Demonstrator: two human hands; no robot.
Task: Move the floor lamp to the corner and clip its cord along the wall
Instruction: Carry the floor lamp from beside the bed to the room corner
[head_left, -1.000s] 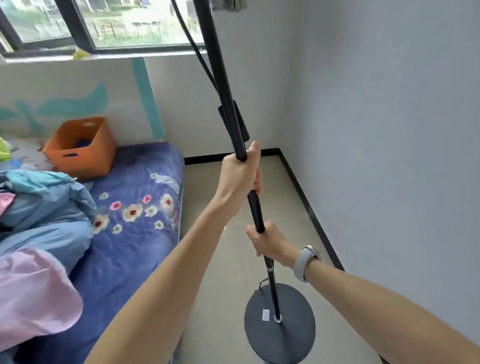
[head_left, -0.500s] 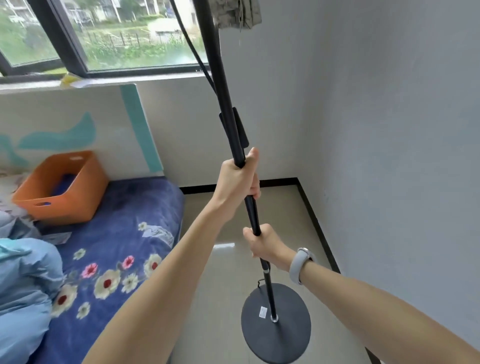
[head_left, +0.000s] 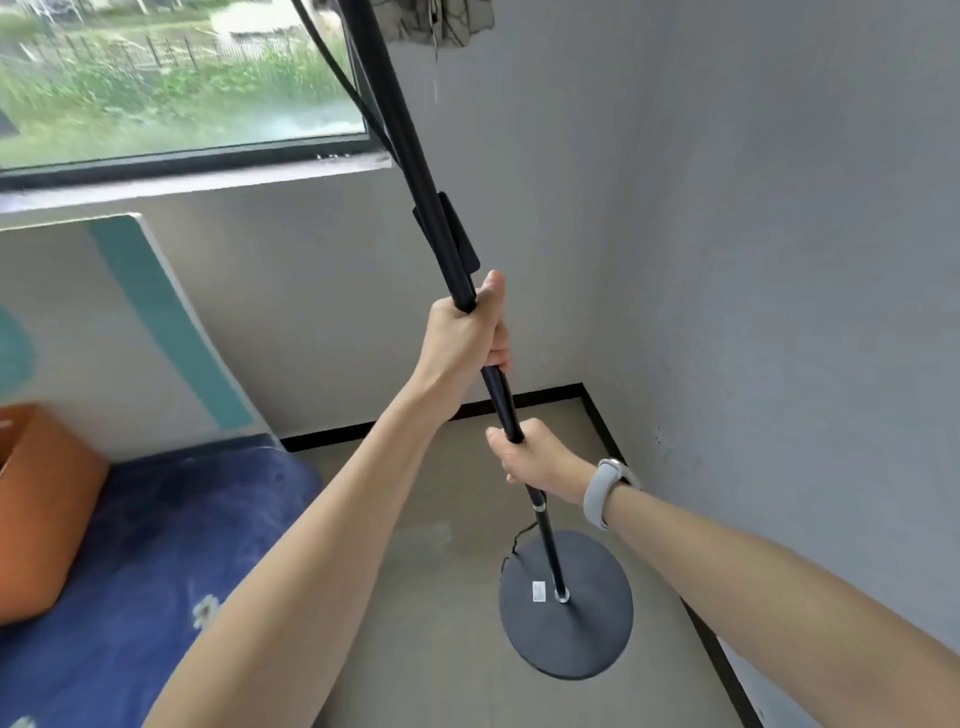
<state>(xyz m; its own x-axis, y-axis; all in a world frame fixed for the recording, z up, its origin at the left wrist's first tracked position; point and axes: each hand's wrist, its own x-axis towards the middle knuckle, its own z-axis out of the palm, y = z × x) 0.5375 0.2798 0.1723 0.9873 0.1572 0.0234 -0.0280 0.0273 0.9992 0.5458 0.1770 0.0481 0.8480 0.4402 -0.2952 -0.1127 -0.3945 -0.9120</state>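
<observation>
A black floor lamp pole (head_left: 410, 166) leans from the top centre down to its round dark base (head_left: 587, 639) on the floor near the right wall. My left hand (head_left: 462, 338) grips the pole high up, just under a black clamp block (head_left: 457, 239). Lower on the pole, my right hand (head_left: 535, 457), with a grey wristband, is closed around it. The black cord (head_left: 332, 67) hangs beside the upper pole, and a short loop of cord (head_left: 519, 540) shows at the base. The room corner (head_left: 584, 387) lies beyond the base.
A bed with a blue floral sheet (head_left: 156, 561) fills the lower left, with an orange bin (head_left: 36, 509) on it. A white and teal headboard (head_left: 145, 322) stands under the window (head_left: 182, 88). Grey walls with black skirting (head_left: 717, 654) close in the right side.
The view has swung right and toward the corner; the bed and orange bin slid left. The lamp base sits closer to the corner. Both hands keep the same grip on the pole.
</observation>
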